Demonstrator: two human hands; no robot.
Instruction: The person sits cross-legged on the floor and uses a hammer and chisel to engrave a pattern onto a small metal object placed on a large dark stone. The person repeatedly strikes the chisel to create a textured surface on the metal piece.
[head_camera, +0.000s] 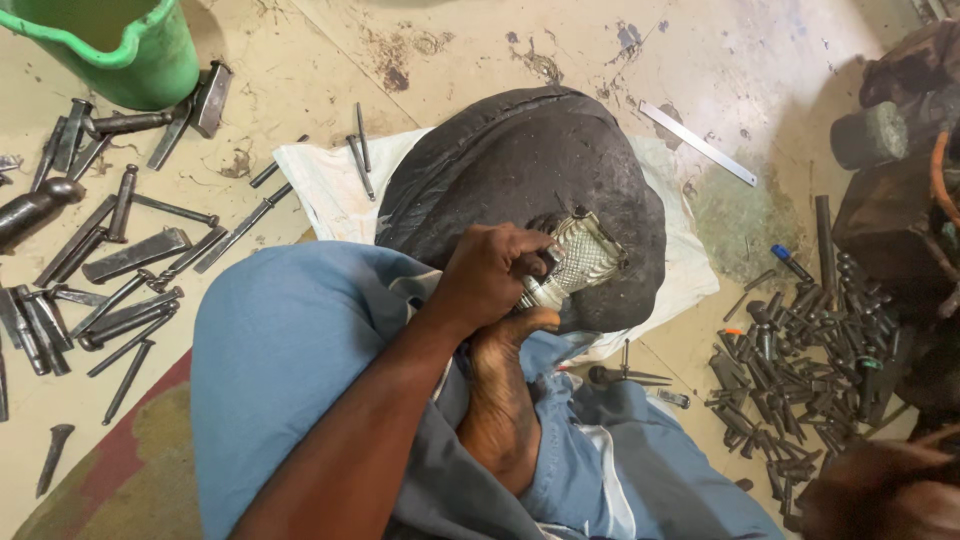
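Note:
My left hand (487, 272) grips the near end of an embossed silver metal piece (583, 258) and holds it against a black domed mound (520, 165). The mound rests on a white cloth (318, 190) on the floor. A bare foot (500, 400) lies below my left hand, and its toe touches the piece's lower edge. A blurred brown shape at the bottom right corner looks like my right hand (880, 490). Its fingers and anything in it cannot be made out. My blue-trousered knee (280, 340) fills the lower left.
Many dark steel punches and chisels (110, 260) lie scattered on the left floor, and a heap of smaller ones (800, 370) lies on the right. A green bucket (120, 45) stands top left. A metal ruler (697, 142) lies upper right, beside dark blocks (890, 130).

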